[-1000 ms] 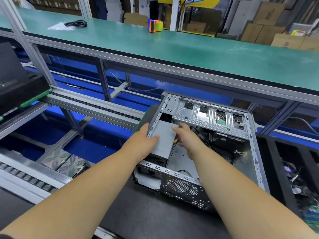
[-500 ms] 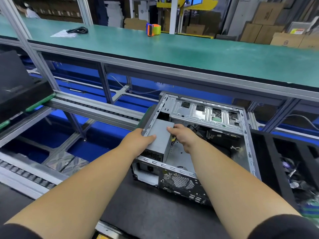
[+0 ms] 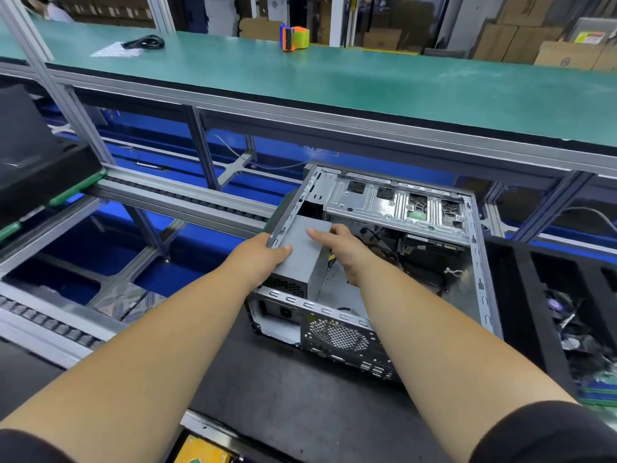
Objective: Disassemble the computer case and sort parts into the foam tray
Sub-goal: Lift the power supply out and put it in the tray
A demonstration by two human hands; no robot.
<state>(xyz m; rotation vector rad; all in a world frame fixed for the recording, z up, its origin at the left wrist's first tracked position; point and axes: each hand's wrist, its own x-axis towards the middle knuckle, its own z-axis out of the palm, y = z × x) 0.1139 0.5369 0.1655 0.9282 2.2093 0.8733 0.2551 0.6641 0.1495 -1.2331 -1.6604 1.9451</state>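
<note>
From the head camera, the open computer case (image 3: 384, 262) lay on its side on the dark mat (image 3: 267, 389), just past centre toward three o'clock. The grey power supply (image 3: 302, 253) sat in the case's corner at nine o'clock, partly raised above the frame rail. The left hand (image 3: 258, 257) gripped that corner, thumb lying over the top of the power supply and fingers hidden behind the case wall, so I could not tell how they curled. The right hand (image 3: 340, 248) held the box's inner edge, thumb stretched flat across the top and fingers curled down the side, where yellow and black wires (image 3: 377, 248) crowded close. A drive cage (image 3: 397, 205) spanned the case's far side at twelve o'clock. At three o'clock the black foam tray (image 3: 521, 295) stood just beside the case, with small parts blurred in its compartments. Toward twelve o'clock ran a green bench (image 3: 334, 81), carrying an orange and green tape dispenser (image 3: 293, 36) and a coiled black cable (image 3: 143, 41). At nine o'clock a roller conveyor (image 3: 187, 198) bore another black tray (image 3: 40, 162).
</note>
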